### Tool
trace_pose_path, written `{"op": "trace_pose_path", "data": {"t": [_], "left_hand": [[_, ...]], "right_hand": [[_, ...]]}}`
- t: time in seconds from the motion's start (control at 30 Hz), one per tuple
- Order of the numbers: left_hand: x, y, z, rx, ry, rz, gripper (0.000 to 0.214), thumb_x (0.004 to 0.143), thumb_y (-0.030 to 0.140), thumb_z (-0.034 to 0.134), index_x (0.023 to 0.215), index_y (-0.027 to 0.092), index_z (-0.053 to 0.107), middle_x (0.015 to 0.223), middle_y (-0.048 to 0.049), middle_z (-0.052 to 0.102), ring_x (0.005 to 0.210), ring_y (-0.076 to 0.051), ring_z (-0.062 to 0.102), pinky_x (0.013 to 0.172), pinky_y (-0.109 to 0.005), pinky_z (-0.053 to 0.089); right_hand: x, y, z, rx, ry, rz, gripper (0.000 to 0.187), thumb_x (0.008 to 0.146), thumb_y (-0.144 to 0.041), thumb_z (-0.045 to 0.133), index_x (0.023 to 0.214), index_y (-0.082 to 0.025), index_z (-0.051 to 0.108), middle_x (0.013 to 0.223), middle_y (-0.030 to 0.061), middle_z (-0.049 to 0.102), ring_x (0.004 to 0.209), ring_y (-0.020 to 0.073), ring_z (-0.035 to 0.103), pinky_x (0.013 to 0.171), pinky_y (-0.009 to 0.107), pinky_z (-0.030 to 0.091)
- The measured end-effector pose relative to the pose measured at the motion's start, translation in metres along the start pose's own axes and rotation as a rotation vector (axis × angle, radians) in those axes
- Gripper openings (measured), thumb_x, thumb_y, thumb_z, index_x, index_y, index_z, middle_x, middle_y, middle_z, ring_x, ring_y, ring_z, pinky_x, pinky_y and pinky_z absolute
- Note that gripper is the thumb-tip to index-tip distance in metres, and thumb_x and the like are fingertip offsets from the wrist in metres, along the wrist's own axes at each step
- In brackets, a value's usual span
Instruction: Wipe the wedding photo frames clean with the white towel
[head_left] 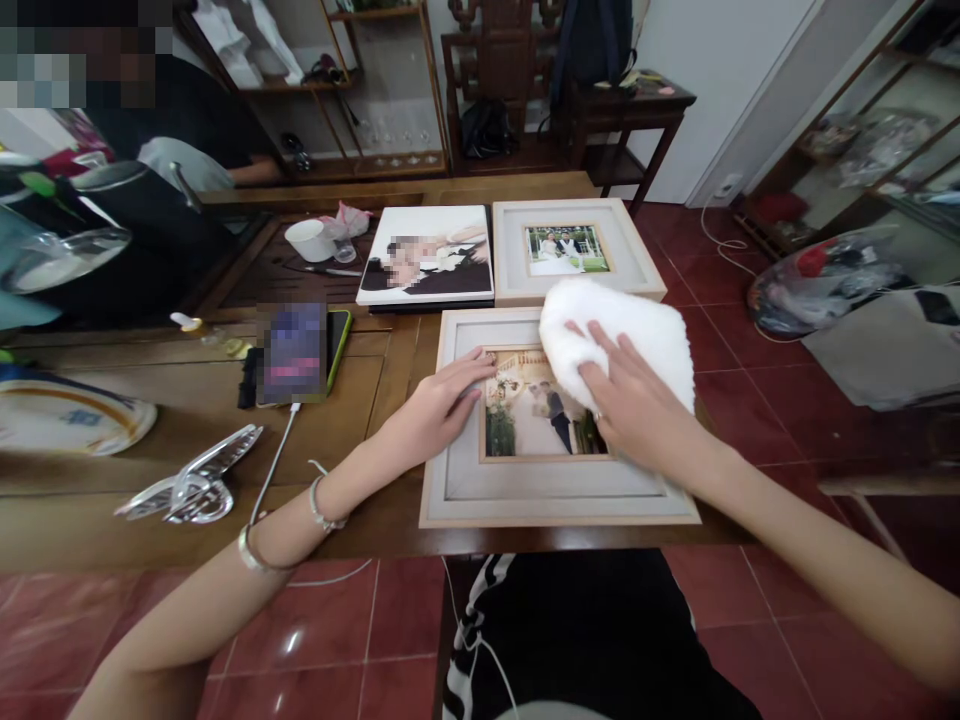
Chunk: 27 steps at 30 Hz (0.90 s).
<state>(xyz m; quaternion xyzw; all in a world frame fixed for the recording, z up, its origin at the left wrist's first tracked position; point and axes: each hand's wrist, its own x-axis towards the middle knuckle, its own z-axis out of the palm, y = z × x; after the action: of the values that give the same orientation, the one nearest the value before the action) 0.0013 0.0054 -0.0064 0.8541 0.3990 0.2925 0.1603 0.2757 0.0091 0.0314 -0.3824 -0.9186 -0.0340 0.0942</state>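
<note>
A large picture frame (469, 505) with a wide pale mat lies flat at the table's front edge, a wedding photo (525, 430) in its middle. My left hand (442, 405) rests on the frame's left side, fingers stretched out flat towards the photo. With my right hand (637, 405) I grip a fluffy white cloth (660, 340), its fingers pressed into the fabric over the frame's upper right part. The cloth covers that corner and a piece of the photo. Directly behind lie a smaller framed wedding photo (634, 245) and a white-edged photo album (382, 235).
To the left are a phone (296, 355) on a charging cable (276, 455), a silver hair claw (199, 485), a dropper bottle (210, 335) and a white cup (309, 240). Another person sits beyond a black kettle (112, 225). A wooden chair (506, 60) stands behind.
</note>
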Motion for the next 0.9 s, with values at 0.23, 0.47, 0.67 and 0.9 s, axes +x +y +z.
{"op": "trace_pose_path", "data": {"t": [0.23,0.47,0.67,0.9], "left_hand": [[0.001,0.0,-0.001,-0.016,0.0,-0.005,0.03,0.099,0.018,0.041,0.125,0.015,0.056,0.133,-0.0147,0.062,0.136,-0.026,0.045,0.109,-0.05,0.043],[0.001,-0.001,-0.001,-0.023,0.004,0.008,0.031,0.099,0.02,0.041,0.126,0.015,0.056,0.132,-0.015,0.062,0.136,-0.026,0.045,0.111,-0.05,0.042],[0.001,-0.001,0.0,-0.016,0.001,0.0,0.031,0.099,0.02,0.04,0.125,0.016,0.057,0.133,-0.0142,0.061,0.137,-0.026,0.045,0.111,-0.05,0.042],[0.001,0.001,-0.001,-0.01,-0.004,-0.006,0.032,0.099,0.02,0.039,0.126,0.015,0.057,0.133,-0.0145,0.061,0.137,-0.026,0.045,0.11,-0.049,0.042]], "right_hand": [[0.039,0.031,0.005,-0.052,-0.024,-0.038,0.068,0.065,0.01,0.041,0.13,-0.007,0.046,0.153,0.023,0.036,0.144,0.0405,0.025,0.11,0.062,0.032],[0.01,-0.009,0.002,0.034,-0.158,-0.144,0.063,0.066,0.01,0.043,0.123,-0.012,0.058,0.155,0.0164,0.035,0.144,0.0419,0.021,0.112,0.066,0.025],[-0.038,-0.046,-0.026,0.216,-0.291,-0.226,0.066,0.062,0.006,0.047,0.121,-0.02,0.06,0.156,0.0102,0.035,0.145,0.0383,0.022,0.112,0.064,0.029],[-0.059,-0.075,-0.041,0.332,-0.312,-0.269,0.059,0.061,0.002,0.048,0.113,-0.021,0.062,0.156,0.0085,0.035,0.145,0.0362,0.024,0.112,0.061,0.033]]}}
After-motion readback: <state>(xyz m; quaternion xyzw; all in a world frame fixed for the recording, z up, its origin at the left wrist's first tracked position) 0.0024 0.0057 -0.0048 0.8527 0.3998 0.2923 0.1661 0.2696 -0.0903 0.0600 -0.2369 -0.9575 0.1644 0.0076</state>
